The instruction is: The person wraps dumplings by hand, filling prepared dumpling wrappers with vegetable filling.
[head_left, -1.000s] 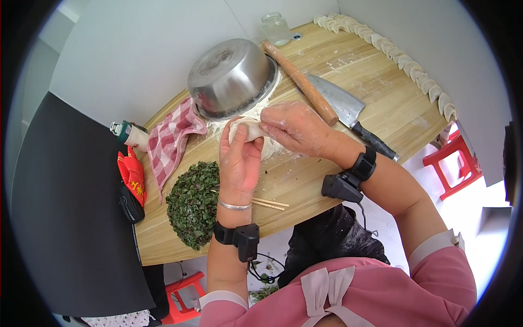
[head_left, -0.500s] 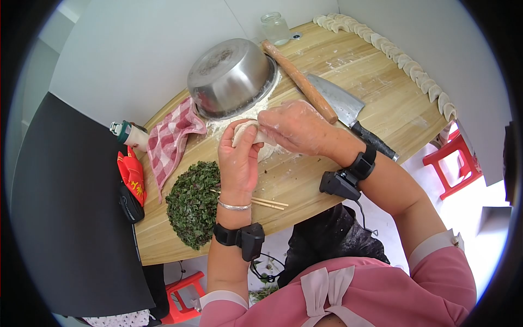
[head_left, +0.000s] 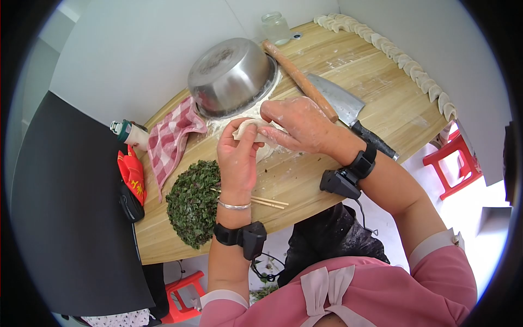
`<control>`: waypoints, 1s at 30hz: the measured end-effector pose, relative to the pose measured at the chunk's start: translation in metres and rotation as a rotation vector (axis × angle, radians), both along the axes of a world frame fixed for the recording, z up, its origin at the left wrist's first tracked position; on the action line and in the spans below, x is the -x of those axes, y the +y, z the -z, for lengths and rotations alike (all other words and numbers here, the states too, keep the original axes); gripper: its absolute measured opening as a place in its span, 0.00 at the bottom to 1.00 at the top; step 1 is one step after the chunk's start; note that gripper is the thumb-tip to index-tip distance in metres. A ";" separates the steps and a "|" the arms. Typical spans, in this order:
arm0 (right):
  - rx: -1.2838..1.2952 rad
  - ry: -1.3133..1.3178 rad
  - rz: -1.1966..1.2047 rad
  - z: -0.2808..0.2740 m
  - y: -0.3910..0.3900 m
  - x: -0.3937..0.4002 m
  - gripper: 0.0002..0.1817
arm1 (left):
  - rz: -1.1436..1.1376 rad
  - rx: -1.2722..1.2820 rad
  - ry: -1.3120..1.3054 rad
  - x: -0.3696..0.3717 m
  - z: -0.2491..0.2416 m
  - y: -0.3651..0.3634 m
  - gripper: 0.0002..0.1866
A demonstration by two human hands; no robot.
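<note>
My left hand [head_left: 238, 163] cradles a pale dumpling [head_left: 245, 132], thumb pressed on its near side and fingers curled behind it. Over its right edge, my right hand [head_left: 302, 128] has its thumb against the dough, with the fingers bent. Any filling inside the dumpling is hidden. Both hands are above the floury wooden table [head_left: 294, 174]. Just left of my left wrist sits a heap of chopped dark green leaves [head_left: 192, 204], with chopsticks [head_left: 269, 202] sticking out from it behind that wrist.
An upturned steel bowl [head_left: 231, 76] stands behind my hands. A rolling pin [head_left: 299, 79] lies beside a cleaver [head_left: 338, 98]. Finished dumplings [head_left: 411, 68] line the right edge. A checked cloth [head_left: 171, 136], bottle [head_left: 129, 135] and glass jar [head_left: 276, 28] are at the back and left.
My right hand's fingers have lifted and opened slightly from the dumpling's edge, its thumb now showing along the dough. The left hand keeps its hold almost unmoved.
</note>
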State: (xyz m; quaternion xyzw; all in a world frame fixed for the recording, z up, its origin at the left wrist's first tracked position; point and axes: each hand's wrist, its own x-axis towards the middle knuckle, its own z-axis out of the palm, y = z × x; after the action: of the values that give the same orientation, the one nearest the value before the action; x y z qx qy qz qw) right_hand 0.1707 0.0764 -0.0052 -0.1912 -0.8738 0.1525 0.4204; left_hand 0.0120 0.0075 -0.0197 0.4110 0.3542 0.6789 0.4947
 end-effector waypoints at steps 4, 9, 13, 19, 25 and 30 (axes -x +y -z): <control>-0.117 0.013 0.024 0.003 0.002 0.003 0.08 | -0.010 0.002 0.056 -0.002 -0.002 -0.002 0.11; -0.043 0.146 0.104 0.004 0.002 0.004 0.05 | 0.050 -0.058 -0.185 -0.004 -0.006 -0.002 0.10; -0.071 0.114 0.080 0.003 0.004 0.002 0.05 | 0.069 -0.043 -0.107 0.002 -0.001 0.000 0.12; -0.093 0.101 0.020 0.003 0.002 0.003 0.06 | -0.005 -0.047 -0.103 -0.003 -0.003 0.001 0.11; -0.077 -0.006 0.000 0.005 -0.001 0.004 0.07 | 0.030 -0.050 -0.171 -0.006 0.001 0.001 0.10; 0.070 -0.050 -0.043 -0.004 -0.007 -0.001 0.12 | -0.020 -0.034 -0.055 -0.007 -0.001 -0.002 0.11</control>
State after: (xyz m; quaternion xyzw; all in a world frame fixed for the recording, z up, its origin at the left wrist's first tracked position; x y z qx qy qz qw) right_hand 0.1718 0.0690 -0.0016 -0.1909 -0.8819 0.1873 0.3883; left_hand 0.0192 0.0057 -0.0185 0.3971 0.3331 0.7008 0.4902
